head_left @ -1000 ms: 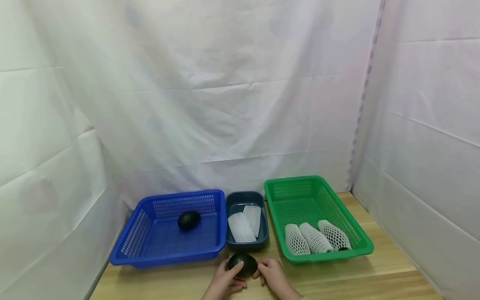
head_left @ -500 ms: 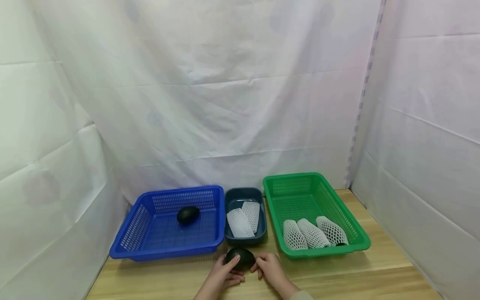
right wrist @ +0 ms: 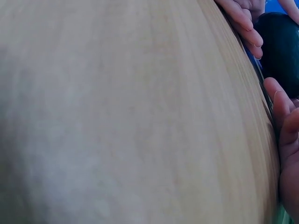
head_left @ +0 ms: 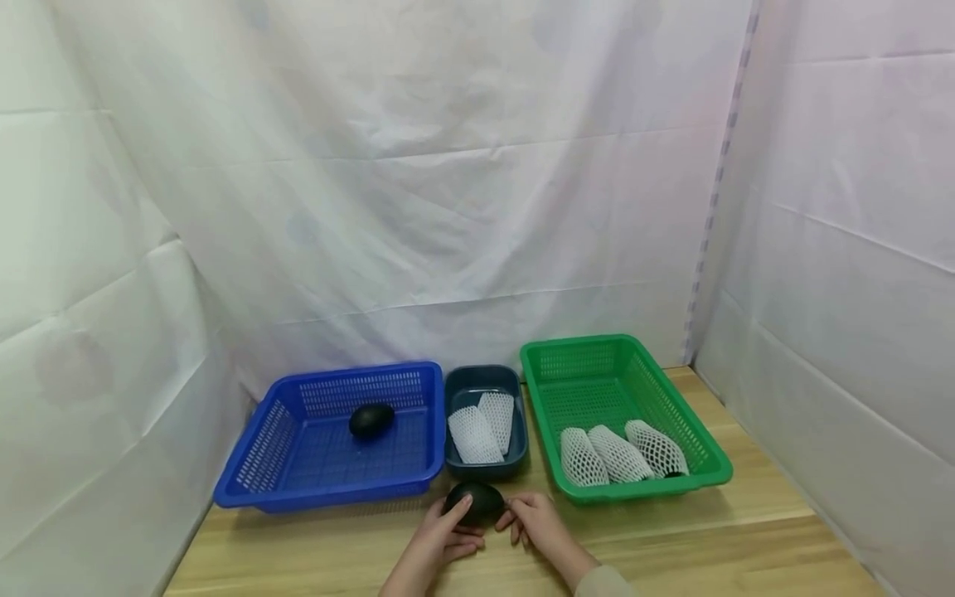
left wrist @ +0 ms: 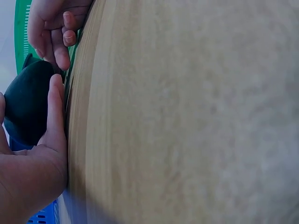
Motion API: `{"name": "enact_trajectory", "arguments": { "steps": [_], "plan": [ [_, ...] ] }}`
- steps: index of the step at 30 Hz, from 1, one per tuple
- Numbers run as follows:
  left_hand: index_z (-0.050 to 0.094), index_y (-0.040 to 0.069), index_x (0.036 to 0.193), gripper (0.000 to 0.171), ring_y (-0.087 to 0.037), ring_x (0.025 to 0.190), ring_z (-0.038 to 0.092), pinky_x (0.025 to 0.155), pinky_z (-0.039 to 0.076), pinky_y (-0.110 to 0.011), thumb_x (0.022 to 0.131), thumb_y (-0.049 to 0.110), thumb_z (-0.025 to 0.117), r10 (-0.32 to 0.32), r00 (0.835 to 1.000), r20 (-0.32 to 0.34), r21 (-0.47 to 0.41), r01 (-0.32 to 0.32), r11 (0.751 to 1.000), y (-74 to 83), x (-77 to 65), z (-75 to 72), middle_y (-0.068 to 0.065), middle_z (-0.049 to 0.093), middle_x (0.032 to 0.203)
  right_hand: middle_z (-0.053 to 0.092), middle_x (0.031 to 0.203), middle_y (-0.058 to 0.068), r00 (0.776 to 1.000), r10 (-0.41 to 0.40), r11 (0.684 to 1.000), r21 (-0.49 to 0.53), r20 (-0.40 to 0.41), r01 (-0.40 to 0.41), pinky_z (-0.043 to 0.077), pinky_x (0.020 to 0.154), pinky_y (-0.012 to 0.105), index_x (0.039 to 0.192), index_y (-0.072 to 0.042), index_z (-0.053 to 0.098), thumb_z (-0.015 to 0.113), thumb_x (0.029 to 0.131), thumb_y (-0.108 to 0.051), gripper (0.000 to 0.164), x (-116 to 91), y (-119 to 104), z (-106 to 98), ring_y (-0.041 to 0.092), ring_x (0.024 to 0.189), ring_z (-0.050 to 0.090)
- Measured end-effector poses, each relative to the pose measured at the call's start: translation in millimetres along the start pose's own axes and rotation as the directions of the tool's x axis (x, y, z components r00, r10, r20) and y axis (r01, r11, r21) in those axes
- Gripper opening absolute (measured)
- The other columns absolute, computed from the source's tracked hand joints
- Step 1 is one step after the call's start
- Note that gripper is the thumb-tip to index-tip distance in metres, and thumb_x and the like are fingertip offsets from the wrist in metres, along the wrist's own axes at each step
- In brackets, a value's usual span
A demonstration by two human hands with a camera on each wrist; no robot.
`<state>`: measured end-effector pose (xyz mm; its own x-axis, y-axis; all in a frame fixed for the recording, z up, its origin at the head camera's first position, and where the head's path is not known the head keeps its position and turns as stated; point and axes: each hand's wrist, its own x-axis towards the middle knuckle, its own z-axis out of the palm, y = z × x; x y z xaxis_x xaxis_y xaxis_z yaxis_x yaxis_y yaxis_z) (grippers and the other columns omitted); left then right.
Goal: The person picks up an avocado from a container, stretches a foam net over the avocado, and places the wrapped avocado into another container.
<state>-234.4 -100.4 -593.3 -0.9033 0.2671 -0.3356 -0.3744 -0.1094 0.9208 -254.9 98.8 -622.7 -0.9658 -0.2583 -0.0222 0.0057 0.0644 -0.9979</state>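
A dark green avocado is between both hands near the front of the table. My left hand grips its left end, with the thumb on top and the fingers beneath. At the narrow right end, the curled thumb and fingertips of my right hand pinch its tip. The left wrist view shows the avocado resting along the left fingers, the right hand close at its far end. In the right wrist view the avocado is partly cut off by the frame edge.
A blue basket with another avocado stands left. In the middle, a dark teal tray holds two white foam net sleeves. On the right, a green basket holds three net-sleeved items. White cloth surrounds the wooden table.
The head view has tilted down a little then up the scene slides, so everything appears slightly higher and further left. Both hands stay at the avocado's two ends.
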Motion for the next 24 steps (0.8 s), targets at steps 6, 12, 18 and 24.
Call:
{"name": "enact_trajectory", "arguments": {
  "steps": [6,12,18,24],
  "plan": [
    [0.022,-0.010,0.128,0.080,-0.029,0.077,0.063,0.068,0.052,-0.040,0.084,0.048,0.056,0.008,1.000,-0.001,0.001,-0.008,1.000,0.8,-0.4,0.1,-0.022,0.062,0.088,0.065,0.072,0.017,1.000,-0.001,1.000,0.013,0.003,0.001,0.037,0.034,0.020,0.095,0.008,0.062,0.048,0.090,-0.014,0.026,0.6,0.8,0.2,0.010,0.042,0.049],
    [0.023,-0.010,0.128,0.078,-0.030,0.075,0.063,0.067,0.052,-0.040,0.085,0.047,0.055,0.019,1.000,-0.009,-0.004,-0.019,1.000,-1.0,-0.1,-0.1,-0.022,0.062,0.087,0.065,0.073,0.016,1.000,-0.012,1.000,0.006,0.024,0.012,0.037,0.034,0.020,0.094,0.007,0.063,0.047,0.093,-0.016,0.028,-0.1,0.5,0.2,0.009,0.043,0.049],
    [0.022,-0.008,0.129,0.079,-0.029,0.072,0.064,0.065,0.052,-0.039,0.083,0.046,0.058,0.023,0.999,-0.033,-0.001,-0.024,1.000,-1.1,0.2,1.1,-0.020,0.063,0.083,0.065,0.070,0.015,0.999,-0.032,0.999,-0.033,0.005,0.032,0.037,0.033,0.022,0.093,0.007,0.063,0.047,0.091,-0.011,0.024,0.6,1.1,1.5,0.009,0.040,0.046],
    [0.026,-0.006,0.127,0.074,-0.029,0.073,0.064,0.065,0.052,-0.038,0.084,0.045,0.058,0.039,0.999,-0.032,0.021,-0.038,0.999,-2.3,-0.9,2.9,-0.020,0.063,0.083,0.065,0.067,0.012,0.999,-0.034,0.996,-0.084,-0.016,0.032,0.038,0.031,0.023,0.092,0.007,0.063,0.047,0.089,-0.007,0.022,0.8,2.5,2.5,0.008,0.039,0.045]
  ]
}}
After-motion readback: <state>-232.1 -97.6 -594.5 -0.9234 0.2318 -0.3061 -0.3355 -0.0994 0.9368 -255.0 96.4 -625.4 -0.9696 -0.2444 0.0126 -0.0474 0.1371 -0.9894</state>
